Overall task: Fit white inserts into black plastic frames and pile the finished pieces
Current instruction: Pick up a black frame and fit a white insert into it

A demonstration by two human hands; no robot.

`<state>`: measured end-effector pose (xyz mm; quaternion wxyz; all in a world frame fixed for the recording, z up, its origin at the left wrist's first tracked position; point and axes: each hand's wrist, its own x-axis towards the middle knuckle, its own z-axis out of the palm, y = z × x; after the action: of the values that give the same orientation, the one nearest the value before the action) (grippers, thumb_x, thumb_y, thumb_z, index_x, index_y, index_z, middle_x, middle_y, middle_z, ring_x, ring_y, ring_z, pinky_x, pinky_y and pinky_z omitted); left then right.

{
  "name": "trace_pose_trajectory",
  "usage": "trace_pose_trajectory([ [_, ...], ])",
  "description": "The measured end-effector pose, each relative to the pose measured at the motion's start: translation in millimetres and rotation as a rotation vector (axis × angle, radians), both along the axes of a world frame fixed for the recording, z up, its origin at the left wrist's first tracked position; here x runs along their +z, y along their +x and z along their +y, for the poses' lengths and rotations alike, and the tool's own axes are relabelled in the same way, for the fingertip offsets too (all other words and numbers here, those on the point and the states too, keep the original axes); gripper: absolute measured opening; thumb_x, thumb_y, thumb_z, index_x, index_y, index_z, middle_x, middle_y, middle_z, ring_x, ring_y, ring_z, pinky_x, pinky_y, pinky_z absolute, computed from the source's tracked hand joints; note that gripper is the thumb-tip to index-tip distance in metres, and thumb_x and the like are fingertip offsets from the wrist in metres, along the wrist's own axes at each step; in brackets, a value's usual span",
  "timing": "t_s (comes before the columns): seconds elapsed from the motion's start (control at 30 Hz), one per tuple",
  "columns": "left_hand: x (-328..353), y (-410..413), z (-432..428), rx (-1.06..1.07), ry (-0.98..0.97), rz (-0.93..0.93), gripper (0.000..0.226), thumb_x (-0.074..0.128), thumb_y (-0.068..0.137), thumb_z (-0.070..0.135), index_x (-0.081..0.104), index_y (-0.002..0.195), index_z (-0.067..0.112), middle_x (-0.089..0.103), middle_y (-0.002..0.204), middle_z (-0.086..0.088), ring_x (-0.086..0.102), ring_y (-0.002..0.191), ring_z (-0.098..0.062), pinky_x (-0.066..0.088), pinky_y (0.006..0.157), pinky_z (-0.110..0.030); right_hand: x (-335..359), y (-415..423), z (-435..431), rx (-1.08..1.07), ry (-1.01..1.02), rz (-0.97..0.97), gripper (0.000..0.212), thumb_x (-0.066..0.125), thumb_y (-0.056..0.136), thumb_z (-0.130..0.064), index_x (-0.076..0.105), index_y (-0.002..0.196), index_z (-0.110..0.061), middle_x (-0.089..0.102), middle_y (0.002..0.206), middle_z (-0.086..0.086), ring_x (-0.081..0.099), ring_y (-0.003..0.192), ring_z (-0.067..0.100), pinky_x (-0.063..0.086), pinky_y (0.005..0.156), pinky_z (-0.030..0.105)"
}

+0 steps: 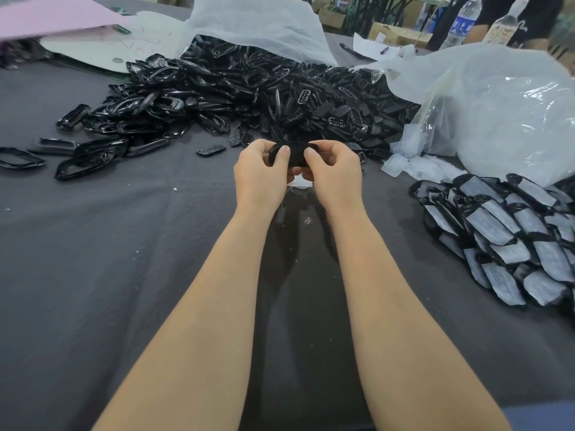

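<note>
Head-worn view; faces forward and down; table [93, 244] near.

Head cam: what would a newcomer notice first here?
Dead centre, the left hand and right hand pinch one black frame between them. Behind them a big heap of loose black frames spills across the grey cloth from a white bag. At the right edge lies a pile of finished pieces, white faces up.

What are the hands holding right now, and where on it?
The left hand and right hand pinch one black frame, each at one end.
</note>
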<state>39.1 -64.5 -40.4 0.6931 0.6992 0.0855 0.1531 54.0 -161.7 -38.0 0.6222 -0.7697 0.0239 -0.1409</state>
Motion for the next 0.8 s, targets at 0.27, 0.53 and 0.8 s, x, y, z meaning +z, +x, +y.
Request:
trace_pose_trajectory([
  [0.27,-0.2,-2.0,0.4,0.040,0.213,-0.022,0.010,0.055,0.097,0.016,0.057,0.088,0.012,0.070,0.086,-0.008,0.071,0.074,-0.017,0.059,0.074,-0.037,0.5,-2.0,0.0,-0.011,-0.133,-0.034,0.004,0.057,0.093,-0.010,0.059,0.094,-0.014,0.068,0.086,0.009,0.067,0.071,0.017,0.056,0.072,0.027],
  [0.53,3.7,-1.7,2.0,-0.003,0.134,-0.036,0.006,0.054,0.097,0.013,0.058,0.092,0.012,0.070,0.079,-0.006,0.069,0.062,-0.008,0.060,0.065,-0.028,3.5,-1.4,-2.0,-0.003,0.117,0.010,0.008,0.058,0.092,-0.007,0.062,0.098,-0.011,0.067,0.082,0.005,0.067,0.066,0.014,0.058,0.073,0.029],
  [0.8,6.8,2.3,16.9,0.283,-0.401,-0.037,0.004,0.048,0.099,0.009,0.052,0.098,0.010,0.063,0.076,-0.005,0.062,0.055,-0.003,0.050,0.055,-0.016,-2.4,-5.4,4.1,0.097,-0.626,-0.011,0.033,0.058,0.090,-0.022,0.062,0.122,-0.014,0.063,0.120,0.001,0.054,0.113,0.020,0.040,0.094,0.024],
])
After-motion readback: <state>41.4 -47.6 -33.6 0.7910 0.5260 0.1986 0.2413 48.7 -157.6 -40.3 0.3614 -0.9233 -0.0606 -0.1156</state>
